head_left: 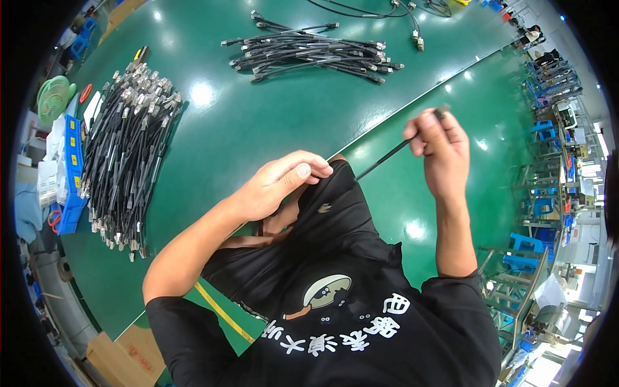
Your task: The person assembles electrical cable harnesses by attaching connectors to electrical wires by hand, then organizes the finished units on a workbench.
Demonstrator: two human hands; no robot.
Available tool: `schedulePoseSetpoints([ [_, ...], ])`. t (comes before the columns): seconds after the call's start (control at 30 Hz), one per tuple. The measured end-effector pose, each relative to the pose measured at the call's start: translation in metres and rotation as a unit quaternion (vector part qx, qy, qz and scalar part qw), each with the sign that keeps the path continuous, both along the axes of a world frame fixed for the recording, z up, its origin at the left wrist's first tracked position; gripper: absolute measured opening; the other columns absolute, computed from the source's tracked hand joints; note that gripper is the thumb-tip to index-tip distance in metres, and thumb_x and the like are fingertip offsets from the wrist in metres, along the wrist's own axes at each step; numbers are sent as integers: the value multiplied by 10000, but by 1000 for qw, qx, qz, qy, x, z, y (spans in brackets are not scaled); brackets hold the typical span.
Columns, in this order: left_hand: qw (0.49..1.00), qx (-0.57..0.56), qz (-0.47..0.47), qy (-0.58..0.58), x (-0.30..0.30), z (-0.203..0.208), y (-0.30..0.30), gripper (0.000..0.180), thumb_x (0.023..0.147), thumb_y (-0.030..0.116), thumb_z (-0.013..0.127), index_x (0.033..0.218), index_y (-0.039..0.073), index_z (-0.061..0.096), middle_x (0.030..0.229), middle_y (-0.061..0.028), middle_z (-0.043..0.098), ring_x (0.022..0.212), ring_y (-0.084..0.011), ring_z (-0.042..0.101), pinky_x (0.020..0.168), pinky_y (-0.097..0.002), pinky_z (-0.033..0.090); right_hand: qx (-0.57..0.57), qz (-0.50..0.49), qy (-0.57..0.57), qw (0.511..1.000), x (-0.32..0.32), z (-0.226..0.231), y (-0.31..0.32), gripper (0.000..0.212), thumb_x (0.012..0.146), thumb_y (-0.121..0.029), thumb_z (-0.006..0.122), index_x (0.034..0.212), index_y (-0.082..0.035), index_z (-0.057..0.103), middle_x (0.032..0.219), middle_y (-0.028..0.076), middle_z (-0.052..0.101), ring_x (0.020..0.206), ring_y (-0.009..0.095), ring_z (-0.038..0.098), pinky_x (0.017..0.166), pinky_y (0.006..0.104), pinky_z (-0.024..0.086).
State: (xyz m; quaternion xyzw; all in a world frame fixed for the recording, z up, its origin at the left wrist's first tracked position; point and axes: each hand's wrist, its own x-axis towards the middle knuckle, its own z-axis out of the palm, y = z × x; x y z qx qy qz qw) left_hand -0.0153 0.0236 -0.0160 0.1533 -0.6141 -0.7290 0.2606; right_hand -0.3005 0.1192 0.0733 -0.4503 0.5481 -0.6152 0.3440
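Observation:
My right hand [442, 155] is raised over the green floor at the right, its fingers closed on a short black network cable [389, 157]. One end of this cable sticks up by the fingertips, slightly blurred. The other end slants down to the left, toward my knee. At the table's near edge, above my lap, my left hand [280, 184] has its fingers stretched out and nothing visible in them. A big heap of black network cables [132, 148] with clear plugs lies at the left of the table. Farther back, a smaller bundle of network cables [313, 53] lies crosswise.
Beside the heap stand a blue parts bin [73, 174], a green tape roll [55, 95] and red-handled scissors [54, 219]. Loose black cables [361, 11] lie at the far edge. A cardboard box [126, 355] is at lower left. Blue stools [523, 253] and metal frames line the right.

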Motion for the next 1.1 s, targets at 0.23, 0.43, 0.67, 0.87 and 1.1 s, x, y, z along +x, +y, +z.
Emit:
schedulePoseSetpoints([
  [0.23, 982, 101, -153, -49, 11, 12, -10, 363, 1108, 275, 607, 1354, 9, 608, 1178, -113, 702, 942, -150, 696, 829, -302, 577, -20, -77, -215, 973, -44, -13, 14, 240, 1100, -237, 636, 1073, -5, 690, 977, 114, 754, 720, 124, 646, 678, 270, 540],
  [0.43, 994, 79, -23, -77, 8, 15, -9, 195, 1036, 91, 702, 1203, -9, 715, 1036, -101, 763, 823, -95, 665, 699, -240, 557, 16, -142, -130, 981, -42, -16, 18, 282, 1047, -195, 702, 1196, 40, 655, 1144, 151, 732, 923, 186, 684, 863, 347, 572],
  [0.67, 989, 125, -21, -80, 10, 22, -13, 204, 1061, 71, 650, 1217, -49, 706, 1058, -125, 762, 786, -98, 651, 672, -237, 544, -40, 46, 524, 850, 9, 1, 10, 519, 898, -205, 822, 1364, -64, 642, 1420, 156, 627, 1372, 375, 545, 1125, 508, 451],
  [0.87, 991, 110, 4, -75, 9, 21, -14, 233, 1098, 118, 595, 1214, -58, 694, 1029, -124, 756, 776, -96, 644, 670, -238, 543, 99, 245, 366, 892, 22, -18, -4, 266, 958, -186, 756, 1156, -12, 718, 1066, 187, 736, 1000, 372, 701, 875, 432, 554],
  [1.1, 976, -116, 10, -182, 16, 16, -20, 197, 1068, 203, 663, 1060, 10, 701, 839, -43, 699, 688, -81, 596, 633, -277, 479, 79, 208, 343, 913, 22, -21, 1, 217, 947, -166, 789, 1074, 4, 743, 901, 134, 732, 772, 291, 673, 724, 379, 540],
])
